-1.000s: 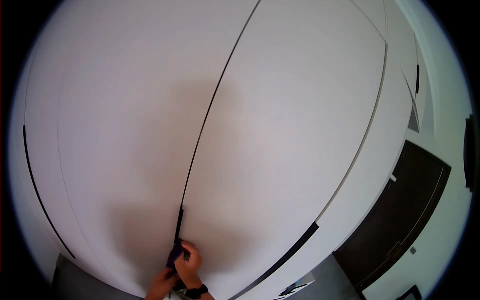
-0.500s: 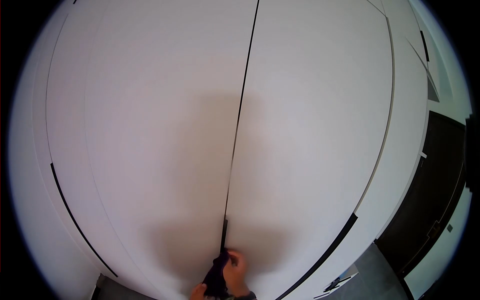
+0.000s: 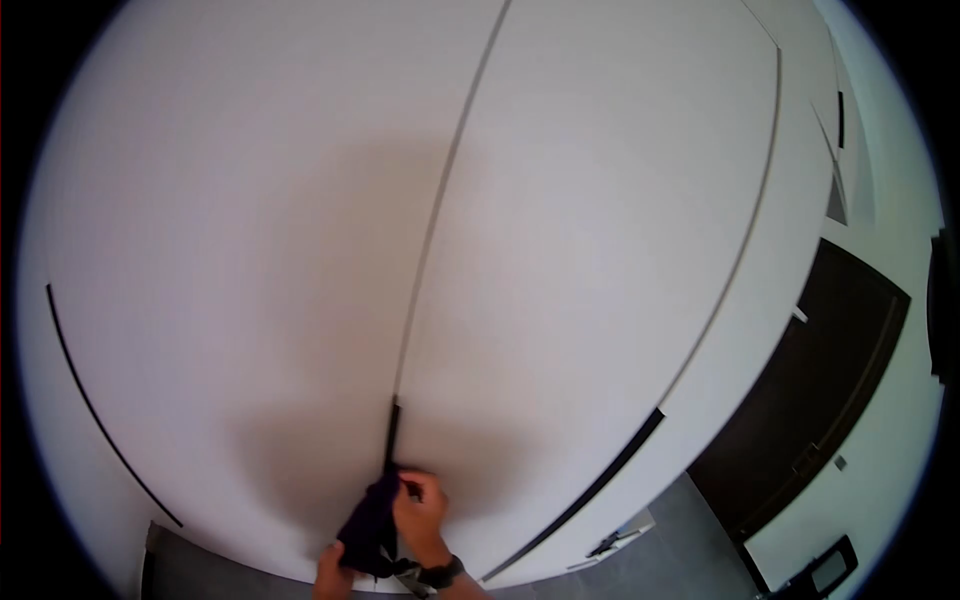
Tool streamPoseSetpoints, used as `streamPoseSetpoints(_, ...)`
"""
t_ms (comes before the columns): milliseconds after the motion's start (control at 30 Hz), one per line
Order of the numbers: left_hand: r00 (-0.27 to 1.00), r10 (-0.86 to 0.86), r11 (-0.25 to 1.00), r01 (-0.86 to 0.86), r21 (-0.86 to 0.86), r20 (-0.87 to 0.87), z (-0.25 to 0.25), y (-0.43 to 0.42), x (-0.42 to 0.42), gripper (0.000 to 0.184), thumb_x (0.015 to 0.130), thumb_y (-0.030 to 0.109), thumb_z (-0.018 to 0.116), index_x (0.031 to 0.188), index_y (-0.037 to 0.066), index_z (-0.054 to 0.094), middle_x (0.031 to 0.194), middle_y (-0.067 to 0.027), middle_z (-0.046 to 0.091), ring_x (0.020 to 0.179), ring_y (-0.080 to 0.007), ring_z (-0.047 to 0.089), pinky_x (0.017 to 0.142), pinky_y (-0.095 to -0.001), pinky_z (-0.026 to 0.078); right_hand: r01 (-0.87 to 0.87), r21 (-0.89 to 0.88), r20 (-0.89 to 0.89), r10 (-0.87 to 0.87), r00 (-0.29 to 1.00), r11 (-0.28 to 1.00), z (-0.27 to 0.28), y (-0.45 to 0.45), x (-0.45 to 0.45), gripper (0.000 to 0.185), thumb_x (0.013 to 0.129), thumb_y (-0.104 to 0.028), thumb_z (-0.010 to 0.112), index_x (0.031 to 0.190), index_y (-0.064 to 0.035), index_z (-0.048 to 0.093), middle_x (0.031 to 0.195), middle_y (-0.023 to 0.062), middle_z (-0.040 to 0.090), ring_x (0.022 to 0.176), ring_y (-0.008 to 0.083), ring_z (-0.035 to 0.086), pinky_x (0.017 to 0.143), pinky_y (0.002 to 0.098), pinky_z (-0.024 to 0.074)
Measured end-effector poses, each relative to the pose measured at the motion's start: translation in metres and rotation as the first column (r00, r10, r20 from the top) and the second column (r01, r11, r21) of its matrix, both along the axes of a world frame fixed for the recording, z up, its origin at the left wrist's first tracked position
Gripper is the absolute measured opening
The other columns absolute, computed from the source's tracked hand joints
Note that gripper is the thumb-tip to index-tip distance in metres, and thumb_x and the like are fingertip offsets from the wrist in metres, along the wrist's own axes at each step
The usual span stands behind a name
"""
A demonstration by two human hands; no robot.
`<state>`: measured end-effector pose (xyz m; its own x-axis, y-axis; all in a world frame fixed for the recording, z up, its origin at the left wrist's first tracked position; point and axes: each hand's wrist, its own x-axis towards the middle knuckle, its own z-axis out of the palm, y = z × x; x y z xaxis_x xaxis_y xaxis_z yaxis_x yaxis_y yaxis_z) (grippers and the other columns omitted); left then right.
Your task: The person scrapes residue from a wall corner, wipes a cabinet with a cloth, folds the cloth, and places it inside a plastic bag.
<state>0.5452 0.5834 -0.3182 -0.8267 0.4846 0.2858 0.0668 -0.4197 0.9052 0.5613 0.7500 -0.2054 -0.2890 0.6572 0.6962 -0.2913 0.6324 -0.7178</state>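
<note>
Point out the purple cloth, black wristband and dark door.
Purple cloth (image 3: 367,525), head view: middle of fabric.
Black wristband (image 3: 442,574), head view: outer face of band.
Dark door (image 3: 797,388), head view: middle of panel.

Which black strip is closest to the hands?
The middle strip, just above the dark purple cloth in the right hand; the left strip, right strip and upper-right strip are farther away.

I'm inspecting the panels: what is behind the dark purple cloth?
White panels show around and behind the dark purple cloth, and a black strip runs down to its top. The patch directly covered is hidden, so whether the strip continues there cannot be told.
</note>
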Motion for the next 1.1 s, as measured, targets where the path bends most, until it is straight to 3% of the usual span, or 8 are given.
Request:
streamPoseSetpoints(33,0.766,-0.349,0.916,0.157,0.37,0.54,0.025,0.006,0.0,0.035,0.095,0.032,0.047,0.115,0.004,0.055,0.081,-0.0042,0.058,0.074,-0.0143,0.058,0.065,-0.0291,0.046,-0.024,-0.006,-0.004,0.024,1.0,1.0,-0.001,0.0,0.001,0.012,0.082,0.003,0.064,0.094,0.0002,0.061,0.079,0.0078,0.066,0.07,0.0108,0.062,0.065,0.0252,0.0513)
streamPoseSetpoints(167,0.729,-0.478,0.849,0.242,0.469,0.49,0.043,0.017,-0.003,0.034,0.094,0.038,0.049,0.112,0.011,0.059,0.08,-0.0001,0.061,0.069,-0.0109,0.057,0.058,-0.0268,0.044,-0.051,-0.099,0.133,0.064,0.989,0.994,-0.01,-0.002,0.013,0.014,0.082,-0.002,0.066,0.095,-0.0017,0.063,0.084,0.0137,0.069,0.073,0.0202,0.068,0.068,0.0293,0.0529)
streamPoseSetpoints(233,0.563,-0.398,0.872,-0.012,0.489,0.724,0.024,0.032,-0.011,0.041,0.094,0.047,0.047,0.107,0.01,0.059,0.082,-0.0027,0.064,0.069,-0.0169,0.059,0.057,-0.0319,0.046,-0.036,-0.003,0.142,0.036,0.989,0.999,-0.028,-0.001,0.016,0.014,0.083,-0.004,0.065,0.097,-0.0021,0.063,0.085,0.0153,0.068,0.074,0.0258,0.069,0.068,0.0321,0.0535)
streamPoseSetpoints(367,0.65,-0.438,0.839,0.049,0.541,0.621,0.013,0.052,-0.011,0.037,0.094,0.044,0.049,0.103,0.01,0.06,0.088,-0.0044,0.065,0.077,-0.018,0.061,0.063,-0.0328,0.049,-0.081,-0.03,0.268,0.086,0.959,0.996,-0.061,-0.003,0.019,0.013,0.083,-0.007,0.063,0.096,-0.0039,0.063,0.087,0.0153,0.067,0.078,0.0304,0.068,0.068,0.0359,0.0537)
streamPoseSetpoints(467,0.775,-0.38,0.885,0.146,0.442,0.506,0.015,0.053,-0.006,0.038,0.096,0.043,0.048,0.113,0.011,0.058,0.107,-0.0059,0.063,0.099,-0.0197,0.058,0.084,-0.0382,0.046,-0.083,-0.073,0.332,0.103,0.938,0.994,-0.071,-0.007,0.023,0.015,0.083,-0.007,0.064,0.097,-0.006,0.062,0.085,0.0148,0.066,0.077,0.0319,0.067,0.068,0.0366,0.0534)
streamPoseSetpoints(700,0.89,-0.265,0.956,0.194,0.219,0.37,0.014,0.065,-0.016,0.051,0.096,0.049,0.042,0.119,0.004,0.051,0.113,-0.0121,0.061,0.107,-0.0245,0.058,0.082,-0.042,0.051,-0.303,-0.108,0.335,0.321,0.886,0.947,-0.074,0.011,0.045,0.018,0.08,-0.012,0.068,0.094,-0.0091,0.057,0.081,0.0118,0.065,0.074,0.0315,0.066,0.063,0.0382,0.0522)
streamPoseSetpoints(833,0.902,0.025,0.999,-0.032,0.008,0.431,0.013,0.069,-0.006,0.043,0.096,0.046,0.047,0.117,0.009,0.052,0.107,-0.0064,0.061,0.099,-0.0206,0.06,0.079,-0.0397,0.053,-0.378,-0.291,0.279,0.456,0.845,0.879,-0.102,0.01,0.054,0.019,0.079,-0.016,0.068,0.091,-0.0086,0.056,0.074,0.0117,0.062,0.068,0.0317,0.063,0.06,0.0408,0.0505)
streamPoseSetpoints(1100,0.854,-0.048,0.932,0.225,-0.283,0.519,-0.006,0.08,0.057,0.031,0.097,0.039,0.049,0.11,0.012,0.056,0.101,0.0002,0.063,0.092,-0.0107,0.059,0.073,-0.0273,0.047,-0.388,-0.277,0.338,0.468,0.817,0.879,-0.124,0.029,0.109,0.033,0.079,-0.013,0.067,0.109,-0.007,0.053,0.081,0.0114,0.063,0.07,0.0261,0.065,0.064,0.0362,0.0528)
